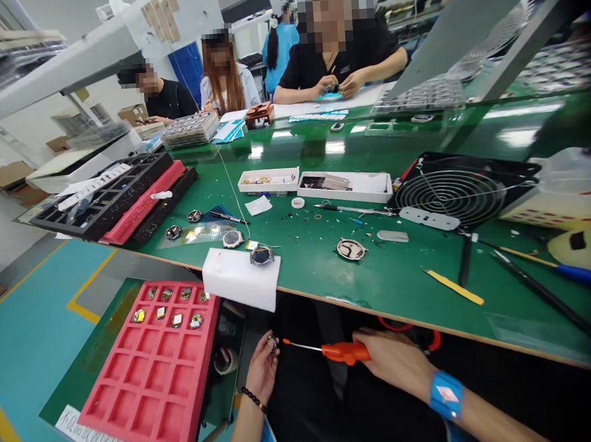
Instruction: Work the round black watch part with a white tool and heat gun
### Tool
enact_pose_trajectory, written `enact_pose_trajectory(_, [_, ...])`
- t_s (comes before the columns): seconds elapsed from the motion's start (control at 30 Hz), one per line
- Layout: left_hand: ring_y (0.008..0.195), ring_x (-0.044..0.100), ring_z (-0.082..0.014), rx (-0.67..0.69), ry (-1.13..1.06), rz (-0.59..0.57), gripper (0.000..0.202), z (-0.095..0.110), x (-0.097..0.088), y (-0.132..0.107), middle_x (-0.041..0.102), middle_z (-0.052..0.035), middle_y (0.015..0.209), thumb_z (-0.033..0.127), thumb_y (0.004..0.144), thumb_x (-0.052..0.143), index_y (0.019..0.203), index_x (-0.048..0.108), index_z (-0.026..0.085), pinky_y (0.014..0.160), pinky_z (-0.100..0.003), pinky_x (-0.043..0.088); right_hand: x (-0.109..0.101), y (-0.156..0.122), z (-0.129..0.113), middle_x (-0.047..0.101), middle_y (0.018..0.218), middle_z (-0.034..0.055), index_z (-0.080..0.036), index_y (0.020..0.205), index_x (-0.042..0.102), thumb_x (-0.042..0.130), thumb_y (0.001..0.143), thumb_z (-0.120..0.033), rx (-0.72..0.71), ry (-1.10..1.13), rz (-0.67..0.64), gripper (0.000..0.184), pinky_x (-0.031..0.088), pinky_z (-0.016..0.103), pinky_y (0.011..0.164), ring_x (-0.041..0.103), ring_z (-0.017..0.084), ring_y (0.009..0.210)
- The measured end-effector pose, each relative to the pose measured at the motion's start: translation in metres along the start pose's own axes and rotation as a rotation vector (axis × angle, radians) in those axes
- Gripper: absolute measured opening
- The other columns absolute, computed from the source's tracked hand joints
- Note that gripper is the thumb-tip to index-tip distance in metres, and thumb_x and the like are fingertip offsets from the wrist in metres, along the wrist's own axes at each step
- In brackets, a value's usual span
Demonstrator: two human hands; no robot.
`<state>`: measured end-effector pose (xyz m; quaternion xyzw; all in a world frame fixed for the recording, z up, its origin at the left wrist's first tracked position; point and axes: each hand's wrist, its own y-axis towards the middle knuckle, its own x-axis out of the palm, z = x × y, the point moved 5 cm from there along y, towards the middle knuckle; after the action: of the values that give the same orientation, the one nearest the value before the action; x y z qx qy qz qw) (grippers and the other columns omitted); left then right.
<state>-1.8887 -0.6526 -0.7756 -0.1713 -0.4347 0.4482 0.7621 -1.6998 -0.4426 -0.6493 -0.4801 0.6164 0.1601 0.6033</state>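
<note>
Over my lap, below the bench edge, my left hand (263, 368) is closed with its fingertips round a small round metallic part (271, 342), mostly hidden by the fingers. My right hand (399, 358) grips an orange-handled tool (346, 352) with a thin metal shaft. The tool's orange tip points at the left fingertips, slightly apart from them. Left of my left hand, a red foam tray (135, 374) carries several small round watch parts in its far compartments. A round watch (261, 255) rests on a white sheet (241, 277) overhanging the bench edge.
On the green bench (299, 274) lie a watch case (350, 249), a yellow strip (454, 287), black tweezers (545, 296) and small scraps. A fan with a wire guard (438, 189) stands at right, behind it all white boxes (346, 186). Several people sit across the bench.
</note>
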Motion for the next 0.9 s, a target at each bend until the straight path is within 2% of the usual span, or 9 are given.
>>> enact_pose_trajectory(0.1, [0.069,0.067,-0.01,0.039,0.07,0.006,0.04,0.001,0.001,0.0,0.073,-0.0102,0.099,0.016,0.073,0.083,0.11,0.069,0.014,0.057,-0.016,0.048,0.002,0.001,0.001,0.073,0.1,0.0037,-0.025,0.088,0.067,0.05,0.08,-0.011,0.001,-0.01,0.011,0.024,0.049,0.034,0.073,0.071,0.028,0.089])
enact_pose_trajectory(0.23, [0.064,0.064,-0.0119,0.175,0.169,0.067,0.038,0.001,0.003,-0.002,0.072,-0.0057,0.084,0.025,0.063,0.09,0.092,0.068,0.016,0.052,-0.017,0.043,0.007,0.001,0.005,0.073,0.101,0.0058,-0.024,0.089,0.067,0.049,0.081,-0.01,-0.001,-0.038,0.015,0.024,0.049,0.035,0.072,0.071,0.029,0.088])
enact_pose_trajectory(0.4, [0.068,0.062,-0.0129,0.256,0.188,0.103,0.037,-0.002,0.007,-0.007,0.07,-0.0038,0.084,0.025,0.062,0.09,0.091,0.069,0.018,0.057,-0.018,0.045,0.01,0.001,0.01,0.073,0.098,0.009,-0.022,0.093,0.068,0.048,0.081,-0.008,0.0,-0.072,0.015,0.026,0.048,0.036,0.071,0.071,0.032,0.088])
enact_pose_trajectory(0.57, [0.059,0.058,-0.0102,0.159,0.092,0.085,0.04,-0.005,0.006,-0.001,0.068,-0.004,0.077,0.029,0.07,0.086,0.103,0.068,0.015,0.053,-0.018,0.042,0.008,-0.001,0.008,0.073,0.099,0.0048,-0.025,0.089,0.066,0.048,0.082,-0.01,-0.004,-0.035,0.003,0.024,0.047,0.033,0.07,0.071,0.027,0.086])
enact_pose_trajectory(0.63, [0.058,0.057,-0.009,0.095,0.011,0.063,0.033,-0.003,0.005,0.001,0.065,-0.0022,0.073,0.024,0.075,0.081,0.104,0.067,0.015,0.053,-0.017,0.043,0.006,-0.002,0.005,0.073,0.1,0.0036,-0.025,0.088,0.066,0.05,0.081,-0.011,-0.009,-0.02,0.001,0.023,0.046,0.032,0.07,0.071,0.026,0.087])
enact_pose_trajectory(0.77, [0.055,0.052,-0.0074,-0.049,-0.151,-0.046,0.012,0.002,0.01,-0.004,0.054,-0.0011,0.069,0.014,0.087,0.063,0.098,0.067,0.01,0.052,-0.016,0.043,0.002,-0.001,-0.003,0.072,0.097,0.0024,-0.025,0.086,0.066,0.051,0.078,-0.01,-0.021,-0.009,-0.002,0.022,0.045,0.032,0.068,0.071,0.026,0.083])
enact_pose_trajectory(0.9, [0.055,0.046,-0.0075,-0.096,-0.286,-0.162,0.022,0.005,0.019,-0.017,0.043,0.0008,0.067,0.013,0.097,0.045,0.104,0.066,0.009,0.048,-0.015,0.04,-0.002,0.0,-0.01,0.071,0.096,0.0034,-0.024,0.088,0.066,0.051,0.077,-0.01,-0.031,-0.003,0.01,0.023,0.043,0.032,0.066,0.071,0.026,0.081])
